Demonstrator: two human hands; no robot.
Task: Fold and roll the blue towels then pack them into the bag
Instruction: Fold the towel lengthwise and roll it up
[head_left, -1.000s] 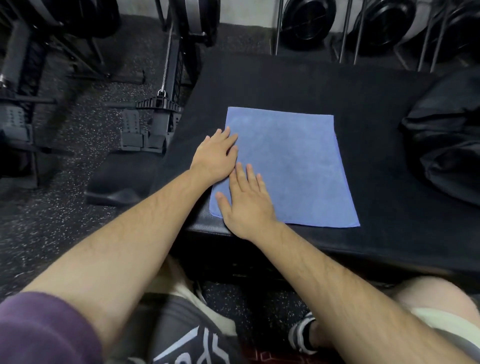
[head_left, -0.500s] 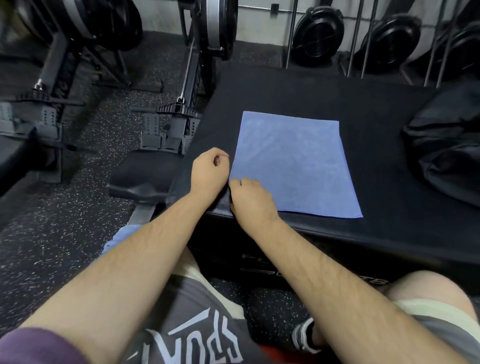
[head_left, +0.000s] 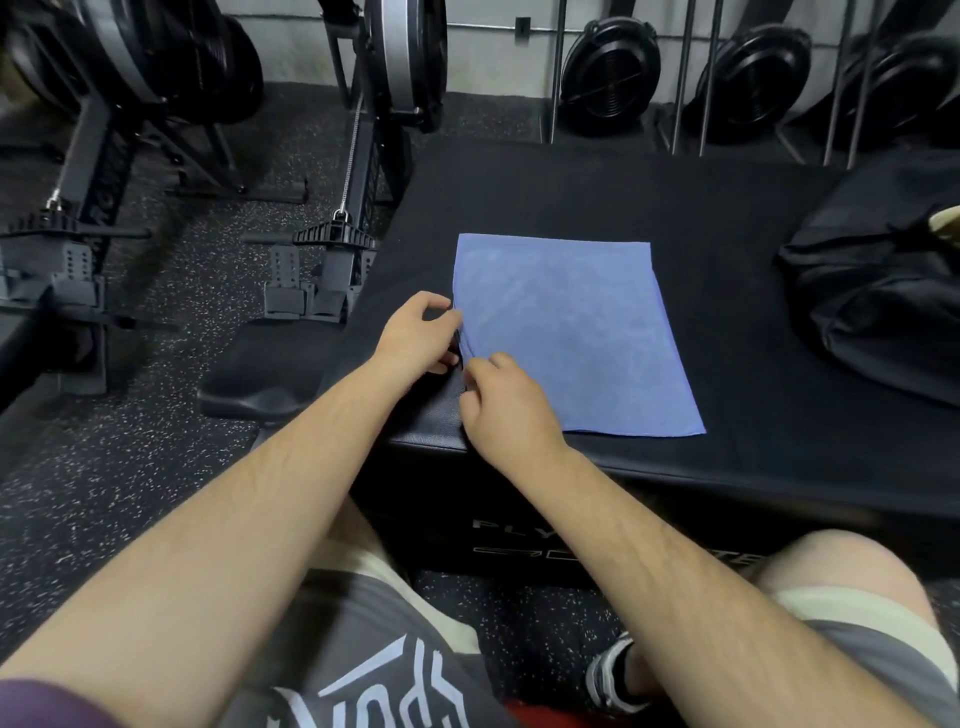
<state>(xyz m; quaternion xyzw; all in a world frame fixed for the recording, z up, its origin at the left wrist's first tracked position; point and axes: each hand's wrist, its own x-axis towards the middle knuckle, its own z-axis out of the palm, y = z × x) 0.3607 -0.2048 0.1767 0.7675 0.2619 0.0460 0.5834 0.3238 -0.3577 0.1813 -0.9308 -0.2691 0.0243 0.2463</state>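
Far left: rowers stand on the speckled floor, beside the box. Left hand: fingers curled, pinching the towel's left edge between thumb and fingertips, edge slightly lifted there. Right hand: fingers curled at the same edge, nearer the front corner, pinching it; the exact contact is partly hidden by the knuckles. Towel: blue, one layer visible, lying flat on the black box, near its front left corner. Bag: black, slumped on the box at far right, well apart from the towel.
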